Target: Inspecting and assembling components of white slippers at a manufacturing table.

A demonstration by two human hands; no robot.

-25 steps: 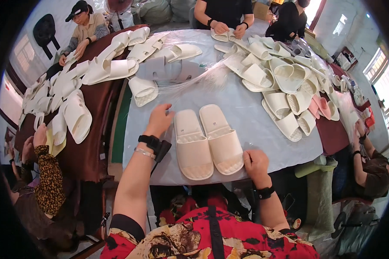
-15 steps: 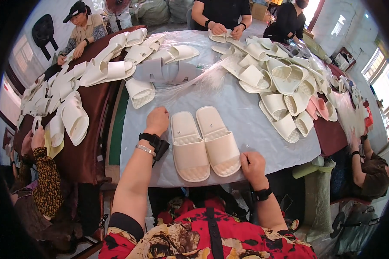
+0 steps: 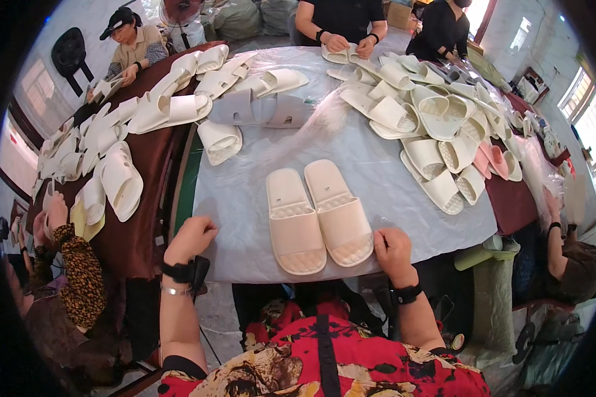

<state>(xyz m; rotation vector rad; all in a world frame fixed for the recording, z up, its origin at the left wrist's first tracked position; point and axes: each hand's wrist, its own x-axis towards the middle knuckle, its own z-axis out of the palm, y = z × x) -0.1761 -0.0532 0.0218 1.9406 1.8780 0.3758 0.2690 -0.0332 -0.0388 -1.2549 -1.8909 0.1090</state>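
A pair of cream slide slippers lies side by side before me on the sheeted table, toes toward me: the left slipper (image 3: pixel 297 228) and the right slipper (image 3: pixel 341 221). My right hand (image 3: pixel 393 251) rests loosely fisted against the right slipper's outer edge, near its toe. Over the table's front left edge is my left hand (image 3: pixel 192 238), fingers curled inward and nothing visible in them. It is well apart from the left slipper. Both wrists wear black bands.
Piles of cream slippers (image 3: pixel 437 112) lie at the right, with pink slippers (image 3: pixel 493 161) among them. More white slippers (image 3: pixel 122 178) cover the brown table (image 3: pixel 136 231) at left. Grey slippers (image 3: pixel 261 109) and clear plastic film (image 3: pixel 314 129) lie beyond. Co-workers sit around the tables.
My left hand has drawn back toward me and to the left, from beside the left slipper's heel to the table edge. My right hand stays by the right slipper.
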